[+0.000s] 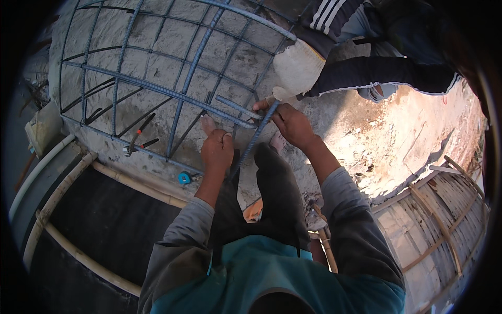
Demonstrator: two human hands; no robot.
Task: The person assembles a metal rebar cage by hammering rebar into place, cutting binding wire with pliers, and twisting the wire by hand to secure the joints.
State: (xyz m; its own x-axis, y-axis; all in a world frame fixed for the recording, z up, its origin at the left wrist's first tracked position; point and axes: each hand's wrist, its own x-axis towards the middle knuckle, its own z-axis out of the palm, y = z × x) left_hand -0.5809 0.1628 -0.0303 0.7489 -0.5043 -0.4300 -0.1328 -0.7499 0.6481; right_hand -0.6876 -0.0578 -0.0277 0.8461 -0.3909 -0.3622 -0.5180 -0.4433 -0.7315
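Gripping a slanting ribbed bar (252,141) near its upper end, the right hand (295,125) is holding it just beside the end of a long bar in the rebar cage (180,96). The left hand (217,150) is hovering nearby, fingers curled, though whether it is grasping anything cannot be told. A co-worker's pale glove (298,68) is showing above, while a blue tape measure (184,178) is lying to the lower left.

The rebar grid (192,66) spans your eleven o'clock. A bar (253,140) runs from beside your right hand (294,125) toward seven. At ten, a tape measure (184,178) lies nearer than a hand tool (136,136). Another person (387,73) is at one, a slatted panel (436,220) at three.
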